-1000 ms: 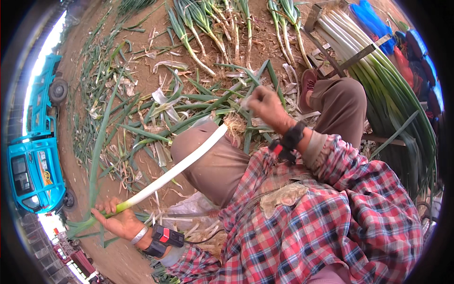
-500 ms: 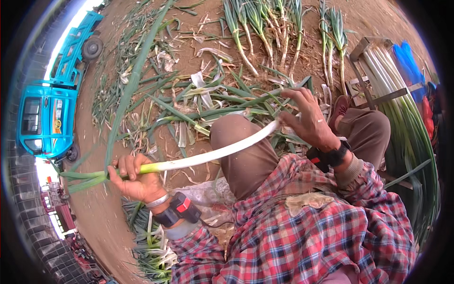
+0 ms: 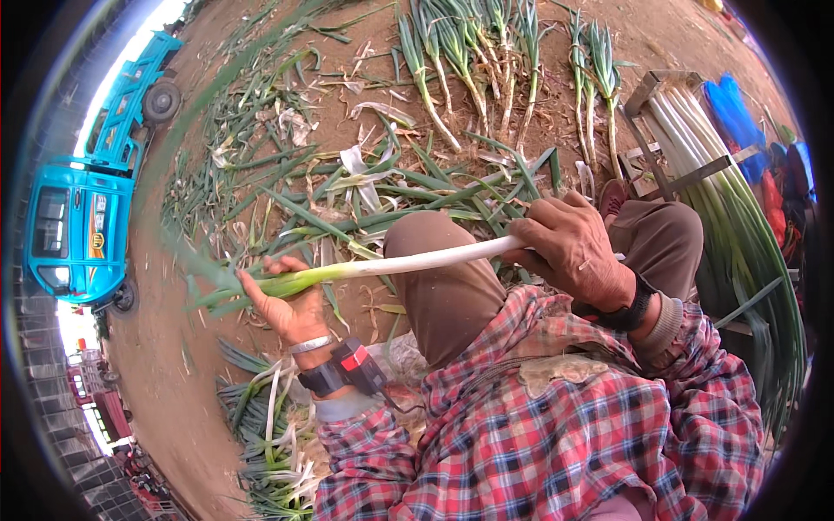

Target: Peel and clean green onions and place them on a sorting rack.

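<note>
A long green onion stretches between my hands, white shank to the right and green leaves to the left. My right hand is closed round its white end. At the green part, my left hand holds it loosely, with the thumb and fingers on either side of the stalk. A long leaf sweeps up from the left hand, blurred by motion. My knee is just under the stalk.
Loose leaves litter the ground ahead. Several untrimmed green onions lie beyond. At right, a metal frame holds a stack of cleaned green onions. More leaves lie at lower left. A blue truck stands far left.
My right hand has turned over and closed on the white end. My left hand has moved up and right, its fingers looser. The stalk lies straighter, and the long leaf has swung left.
</note>
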### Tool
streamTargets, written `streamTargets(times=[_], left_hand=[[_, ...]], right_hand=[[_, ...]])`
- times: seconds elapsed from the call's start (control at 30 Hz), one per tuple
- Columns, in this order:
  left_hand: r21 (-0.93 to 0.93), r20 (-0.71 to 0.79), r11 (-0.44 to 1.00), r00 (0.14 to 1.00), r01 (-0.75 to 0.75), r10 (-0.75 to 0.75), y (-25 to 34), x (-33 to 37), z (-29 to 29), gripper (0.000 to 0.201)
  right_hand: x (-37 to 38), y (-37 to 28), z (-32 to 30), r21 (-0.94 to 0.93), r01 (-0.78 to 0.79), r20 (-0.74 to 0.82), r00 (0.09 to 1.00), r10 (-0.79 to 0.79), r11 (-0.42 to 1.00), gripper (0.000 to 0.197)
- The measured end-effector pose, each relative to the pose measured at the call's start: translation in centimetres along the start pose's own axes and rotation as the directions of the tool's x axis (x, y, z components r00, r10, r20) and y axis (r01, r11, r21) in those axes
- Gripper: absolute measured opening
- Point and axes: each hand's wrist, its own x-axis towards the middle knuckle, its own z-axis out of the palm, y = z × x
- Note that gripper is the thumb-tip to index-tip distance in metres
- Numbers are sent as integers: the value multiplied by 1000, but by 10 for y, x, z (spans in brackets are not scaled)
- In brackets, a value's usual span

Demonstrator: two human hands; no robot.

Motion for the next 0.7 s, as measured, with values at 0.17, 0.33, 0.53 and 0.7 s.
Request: streamTargets(times=[0.17,0.33,0.53,0.7], left_hand=[[-122,48,992,999,-17,23,-14,-13,17,59],[-149,250,988,965,-41,78,-20,-18,26,57],[71,284,986,950,-154,128,-35,-43,52,41],[72,130,993,988,-94,84,-36,-58,53,40]], right_hand=[[-9,5,5,-60,-61,93,993,66,996,27],[46,-51,24,130,88,-17,996,-86,988,54],[86,-98,79,182,171,32,983,-180,968,48],[59,-59,85,98,120,77,989,-128,988,55]])
